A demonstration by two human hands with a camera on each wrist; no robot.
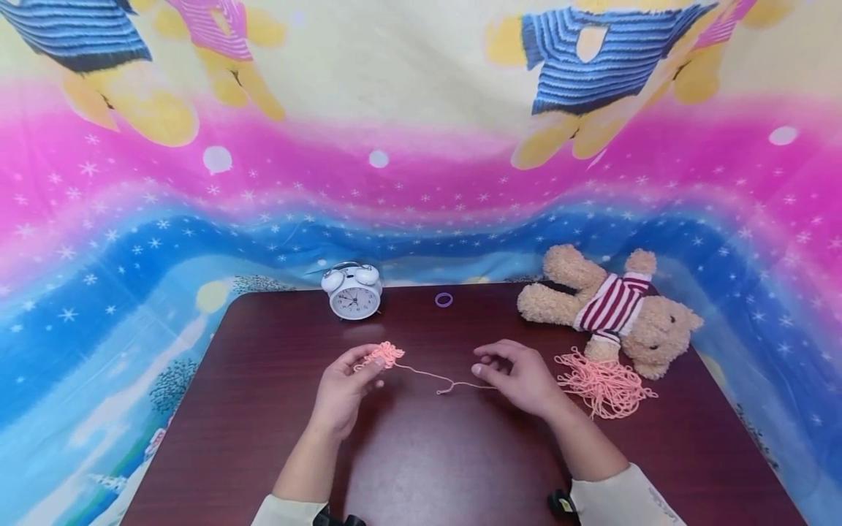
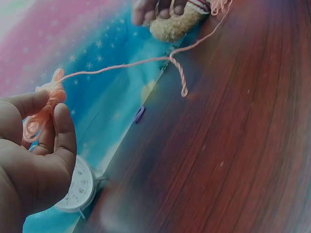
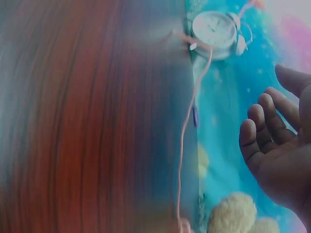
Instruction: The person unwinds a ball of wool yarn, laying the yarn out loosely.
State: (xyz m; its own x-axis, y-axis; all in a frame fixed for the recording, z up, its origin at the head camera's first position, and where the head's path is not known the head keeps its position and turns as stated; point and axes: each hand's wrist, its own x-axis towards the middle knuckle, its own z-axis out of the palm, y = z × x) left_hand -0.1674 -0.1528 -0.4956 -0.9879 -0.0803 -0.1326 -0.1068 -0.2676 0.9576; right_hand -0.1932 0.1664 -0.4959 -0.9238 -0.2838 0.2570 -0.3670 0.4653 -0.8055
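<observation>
Between thumb and fingers, my left hand (image 1: 338, 398) pinches a small looped bundle of peach yarn (image 1: 390, 353) above the table. A single strand (image 2: 116, 67) leaves the bundle and runs rightward, with a short twisted end (image 2: 182, 80) hanging off it midway. Beyond that it passes the right hand toward a loose yarn pile (image 1: 608, 387) on the table's right side. My right hand (image 1: 522, 380) hovers near the strand, fingers loosely bent. In the right wrist view its palm and fingers (image 3: 248, 136) hold nothing, and the strand lies apart from them.
A white twin-bell alarm clock (image 1: 355, 301) stands at the back of the dark wooden table (image 1: 263, 409). Right of it lies a purple ring (image 1: 437, 300). A teddy bear in a striped shirt (image 1: 612, 303) lies at the back right, touching the yarn pile. Printed cloth (image 1: 421, 190) hangs behind.
</observation>
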